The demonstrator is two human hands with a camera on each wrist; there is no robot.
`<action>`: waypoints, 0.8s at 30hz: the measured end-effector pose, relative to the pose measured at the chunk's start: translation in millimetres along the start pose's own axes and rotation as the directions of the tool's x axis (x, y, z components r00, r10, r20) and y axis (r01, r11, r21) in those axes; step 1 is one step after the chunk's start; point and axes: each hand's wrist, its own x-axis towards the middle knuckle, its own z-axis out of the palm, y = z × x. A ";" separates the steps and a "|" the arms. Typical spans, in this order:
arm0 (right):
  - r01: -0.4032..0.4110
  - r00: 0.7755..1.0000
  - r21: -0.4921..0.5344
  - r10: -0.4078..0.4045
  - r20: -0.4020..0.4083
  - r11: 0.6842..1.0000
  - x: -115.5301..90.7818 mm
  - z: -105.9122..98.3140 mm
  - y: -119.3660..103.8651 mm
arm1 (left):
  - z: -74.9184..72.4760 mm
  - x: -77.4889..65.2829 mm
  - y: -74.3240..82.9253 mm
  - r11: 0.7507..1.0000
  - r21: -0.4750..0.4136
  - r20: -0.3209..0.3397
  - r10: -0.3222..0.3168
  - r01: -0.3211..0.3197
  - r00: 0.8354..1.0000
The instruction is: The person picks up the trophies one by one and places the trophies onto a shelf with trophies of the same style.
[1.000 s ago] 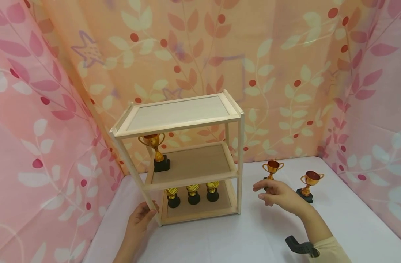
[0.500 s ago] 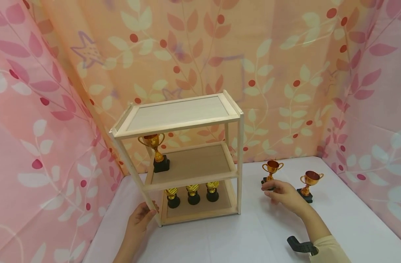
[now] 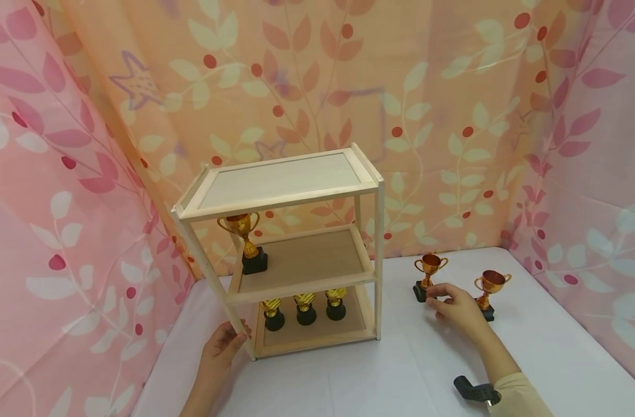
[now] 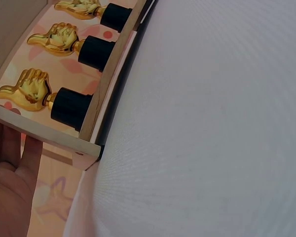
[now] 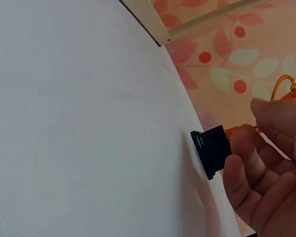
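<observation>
A light wooden three-tier shelf [image 3: 304, 286] stands on the table. My left hand [image 3: 219, 350] holds its front left post near the bottom, fingers behind the post and thumb in front. On the bottom tier are three gold thumbs-up trophies [image 4: 30, 91] with black bases. A gold cup trophy [image 3: 249, 246] occupies the left end of the middle tier. To the right, a bronze-coloured cup trophy [image 3: 430, 266] stands upright on the table, and a second cup trophy [image 3: 491, 284] stands beside it. My right hand [image 3: 460, 310] hovers between these two, fingers loosely bent, partly covering the second one's base.
The table has a white cloth [image 3: 400, 370]. Patterned curtains [image 3: 452, 145] hang behind it and along both sides. A black curved piece [image 3: 473, 391] is at my right sleeve. The shelf's top board [image 3: 286, 179] overhangs the middle tier.
My right hand has moved to the right, past the nearer cup trophy's base towards the other cup. The left hand stays on the shelf post.
</observation>
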 end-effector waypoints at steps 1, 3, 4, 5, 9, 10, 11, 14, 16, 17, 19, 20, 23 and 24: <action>-0.011 1.000 -0.002 0.011 -0.022 1.000 0.6 0.7 1.1 | 0.0 0.2 -0.3 1.000 -0.002 0.000 0.003 -0.003 1.000; -0.039 0.997 0.001 0.039 -0.065 0.999 1.3 2.3 2.9 | -0.4 0.6 -1.1 1.000 0.000 0.008 0.013 -0.013 1.000; -0.049 0.995 0.005 0.049 -0.085 0.999 1.6 3.2 3.8 | -0.4 0.8 -1.3 1.000 0.000 0.009 0.017 -0.017 1.000; -0.059 0.993 0.012 0.060 -0.105 0.998 1.5 4.1 4.2 | -0.5 0.9 -1.5 1.000 0.007 0.009 0.017 -0.017 1.000; -0.066 0.988 0.062 0.074 -0.135 0.996 0.5 6.7 6.3 | -0.4 0.5 -1.9 0.999 0.012 0.016 0.031 -0.031 0.999; -0.060 0.988 0.069 0.069 -0.136 0.996 0.9 7.3 6.6 | -0.7 0.1 -1.6 0.999 0.000 0.021 0.033 -0.033 0.999; -0.055 0.989 0.074 0.064 -0.134 0.996 1.2 7.5 7.0 | -1.0 -0.2 -1.4 0.999 -0.008 0.030 0.042 -0.042 0.999; -0.047 0.990 0.061 0.054 -0.129 0.997 3.2 7.0 9.8 | -0.3 -0.3 -0.5 0.997 -0.045 0.052 0.062 -0.059 0.997; -0.048 0.991 0.057 0.055 -0.125 0.997 5.4 6.4 11.5 | 0.1 -0.2 -0.1 0.996 -0.057 0.057 0.065 -0.061 0.996; -0.050 0.991 0.060 0.056 -0.118 0.997 6.6 6.1 12.0 | 0.6 -0.2 0.0 0.997 -0.056 0.049 0.064 -0.061 0.997; -0.050 0.993 0.061 0.056 -0.102 0.997 9.9 6.1 12.8 | 0.7 0.1 -0.7 0.996 -0.061 0.038 0.069 -0.066 0.997; -0.053 0.994 0.067 0.059 -0.092 0.996 11.7 6.1 13.1 | 0.4 0.1 -1.3 0.995 -0.060 0.039 0.077 -0.075 0.996; -0.058 0.996 0.073 0.063 -0.058 0.996 17.5 6.8 14.4 | 0.3 0.3 -3.1 0.993 -0.075 0.036 0.090 -0.087 0.995; -0.063 0.997 0.071 0.067 -0.049 0.995 19.5 7.3 15.1 | 0.2 0.3 -3.4 0.993 -0.076 0.037 0.088 -0.085 0.995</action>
